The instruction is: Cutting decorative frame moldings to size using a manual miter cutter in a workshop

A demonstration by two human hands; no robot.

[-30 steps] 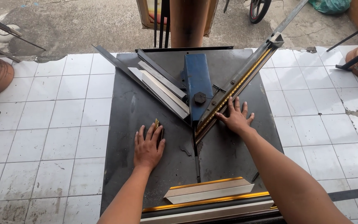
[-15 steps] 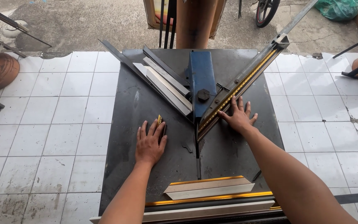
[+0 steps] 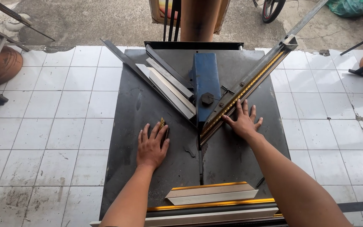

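Gold-trimmed moulding [image 3: 245, 93] is pinned against the angled fence by the flat right hand [image 3: 243, 122], while the left hand [image 3: 151, 145] lies open, seemingly covering a small offcut [image 3: 163, 125].

On the metal table [image 3: 131, 176] at frame centre, I saw the cutter block [image 3: 205, 80] at upper middle. The moulding strip [image 3: 248, 90] ran diagonally to its right, under my right hand [image 3: 243, 124]. My left hand [image 3: 151, 145] lay flat at lower left, cut pieces [image 3: 211, 194] along the bottom edge.
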